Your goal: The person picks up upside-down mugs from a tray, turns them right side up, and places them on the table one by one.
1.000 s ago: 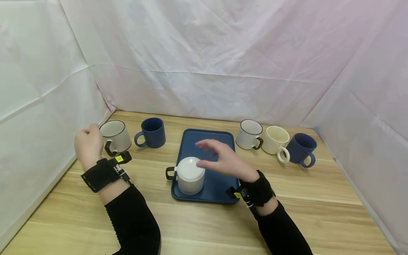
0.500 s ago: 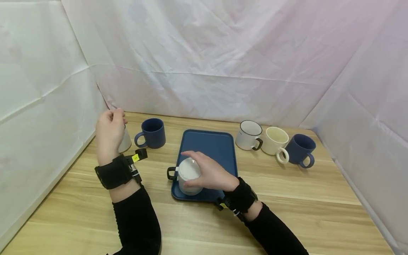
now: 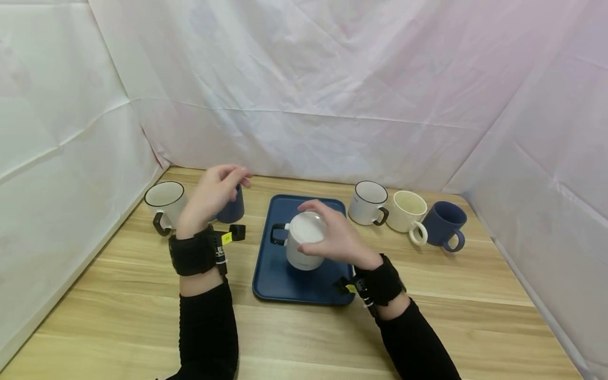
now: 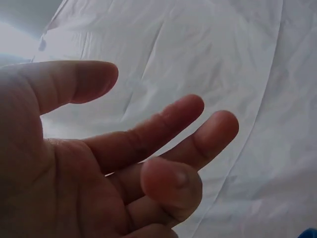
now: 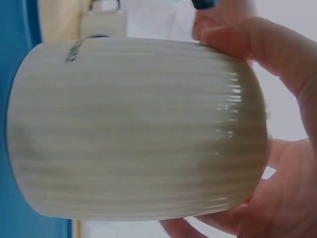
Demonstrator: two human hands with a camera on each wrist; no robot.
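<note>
The ribbed white mug is upside down, base up, over the blue tray, with its dark handle pointing to the person's left. The right hand wraps around it from the right side, thumb and fingers curled over the ribbed wall near the base; the wrist view shows the same grasp up close, the mug filling the frame with fingers bent over its edge. From where I stand I cannot tell whether the mug's rim rests on the tray or hangs just above it. It sits about mid-tray, with bare tray surface in front of it and behind. The left hand is raised in the air, holding nothing, fingers loosely spread and relaxed, as the wrist camera confirms with the open palm against the white backdrop; it hovers in front of the dark blue mug on the left, not touching it as far as I can see. Beside that stands a white mug with a dark rim, upright on the wooden table. To the right of the tray, three more upright mugs stand in a row: a white one with a dark rim, a cream mug and another dark blue mug. So, by my reckoning, one mug is turned over on the tray and five are left upright off it.
</note>
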